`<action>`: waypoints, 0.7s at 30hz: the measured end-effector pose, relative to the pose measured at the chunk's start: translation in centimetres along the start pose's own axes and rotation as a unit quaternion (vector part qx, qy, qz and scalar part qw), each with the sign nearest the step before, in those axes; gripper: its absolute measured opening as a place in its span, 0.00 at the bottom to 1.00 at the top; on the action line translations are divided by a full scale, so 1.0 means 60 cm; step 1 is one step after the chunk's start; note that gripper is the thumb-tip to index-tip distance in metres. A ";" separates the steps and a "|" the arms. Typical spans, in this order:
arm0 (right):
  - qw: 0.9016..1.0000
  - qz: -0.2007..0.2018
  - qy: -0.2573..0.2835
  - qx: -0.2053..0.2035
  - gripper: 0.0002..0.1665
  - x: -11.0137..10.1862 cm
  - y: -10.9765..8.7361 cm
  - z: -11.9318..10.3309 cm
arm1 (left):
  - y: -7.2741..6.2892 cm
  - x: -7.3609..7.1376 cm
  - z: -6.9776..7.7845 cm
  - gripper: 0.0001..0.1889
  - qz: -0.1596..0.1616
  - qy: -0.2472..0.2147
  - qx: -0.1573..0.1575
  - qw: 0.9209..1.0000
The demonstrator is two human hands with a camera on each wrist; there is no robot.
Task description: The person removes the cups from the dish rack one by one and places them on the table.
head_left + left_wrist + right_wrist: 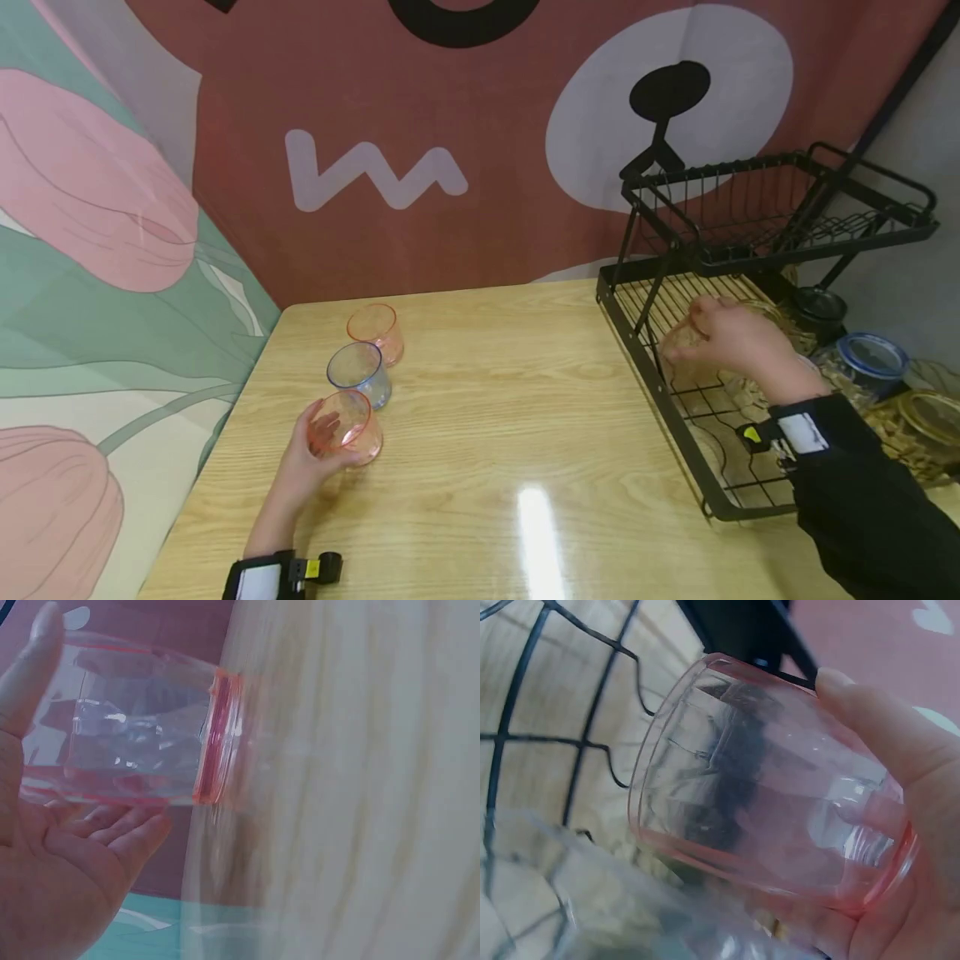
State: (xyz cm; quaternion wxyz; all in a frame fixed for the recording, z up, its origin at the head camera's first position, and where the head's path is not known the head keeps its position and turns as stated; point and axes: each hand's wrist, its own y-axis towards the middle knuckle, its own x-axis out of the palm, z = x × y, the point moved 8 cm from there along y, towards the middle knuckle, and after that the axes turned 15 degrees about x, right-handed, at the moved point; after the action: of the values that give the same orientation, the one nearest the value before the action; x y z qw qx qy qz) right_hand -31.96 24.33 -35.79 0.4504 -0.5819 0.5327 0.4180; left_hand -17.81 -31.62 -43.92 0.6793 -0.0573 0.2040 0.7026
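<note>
My left hand (315, 454) is spread around a clear pink-tinted glass (363, 442) with a red rim, which stands upright on the table. In the left wrist view the thumb (34, 671) lies at one side of this glass and the fairly straight fingers (127, 832) at the other. Behind it stand a blue-rimmed glass (375, 387) and another pink glass (390, 343). Over the rack's lower tier, my right hand (738, 337) holds one more pink glass (772, 795) by one end, between thumb and fingers, its other end toward the wires.
A black two-tier dish rack (660, 396) stands at the right, its upper basket (780, 250) above and behind the right hand. Inside the lower tier are more clear glasses, including a blue-rimmed one (873, 357) and a yellow-rimmed one (933, 417). Printed cloth (480, 242) hangs behind the table.
</note>
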 end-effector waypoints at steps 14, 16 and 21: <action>0.982 0.063 0.157 0.085 0.53 -0.072 -0.093 0.029 | -0.018 -0.064 0.122 0.35 0.129 0.175 0.096 0.971; 0.973 0.062 0.202 0.088 0.50 -0.072 -0.100 0.032 | -0.019 -0.068 0.148 0.32 0.169 0.177 0.124 0.962; 0.921 0.051 0.381 0.066 0.28 -0.066 -0.113 0.033 | -0.017 -0.051 0.216 0.31 0.220 0.155 0.224 0.937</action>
State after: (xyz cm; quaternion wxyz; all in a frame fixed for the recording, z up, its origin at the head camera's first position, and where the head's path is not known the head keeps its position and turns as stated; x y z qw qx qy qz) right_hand -25.55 27.37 -31.92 0.2290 -0.6385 0.7192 0.1508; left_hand -14.05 -29.76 -31.22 0.4633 0.0347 0.4663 0.7528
